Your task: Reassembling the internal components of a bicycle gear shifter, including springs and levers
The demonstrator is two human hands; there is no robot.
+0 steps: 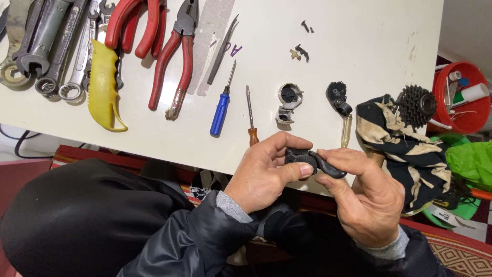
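Few packages or labels in sight, no screens or signs. At the far right edge, a crumpled bright green plastic bag (471,161) — lying beside the striped cloth, just below a round red plastic tub (474,115). Near the lower right, a small white label with dark print (445,217) — partly hidden, stuck on a green surface, too small to make out further.

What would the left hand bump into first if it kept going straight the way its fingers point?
The left hand points right, across the small black part it pinches. Pushed on, it would probably meet the right hand first, which grips the same part's other end.
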